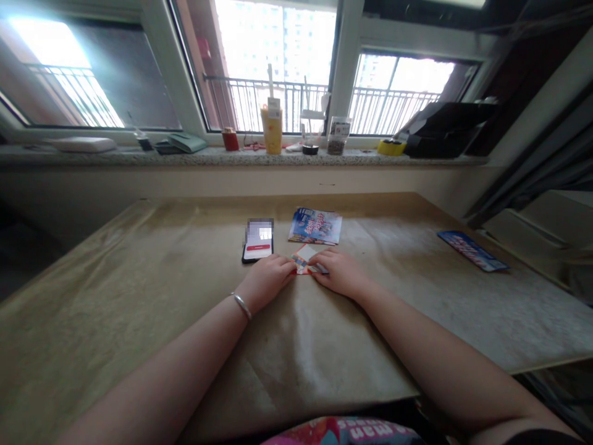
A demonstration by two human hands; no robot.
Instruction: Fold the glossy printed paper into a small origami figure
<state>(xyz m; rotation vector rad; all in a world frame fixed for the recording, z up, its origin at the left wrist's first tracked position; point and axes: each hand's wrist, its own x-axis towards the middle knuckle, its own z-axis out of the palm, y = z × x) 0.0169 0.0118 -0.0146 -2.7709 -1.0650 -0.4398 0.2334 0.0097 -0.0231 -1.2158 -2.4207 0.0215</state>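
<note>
A small folded sheet of paper (306, 252), part white and part brightly printed, lies on the table between my hands. My left hand (271, 275) grips its left edge, fingers close together and a silver bangle at the wrist. On the opposite side, my right hand (340, 271) pinches the paper with bent fingers and covers its right part. Just beyond my left hand lies a phone (258, 247) with a lit screen and a red bar. A stack of blue printed leaflets (316, 226) rests right behind the paper.
A brown cover (185, 309) lies over the table. At the far right is another blue leaflet (472, 250). Along the window sill (176, 159) stand a yellow drink cup (272, 133), a red jar (230, 139), clear cups, yellow tape (390, 147) and a black box (445, 130).
</note>
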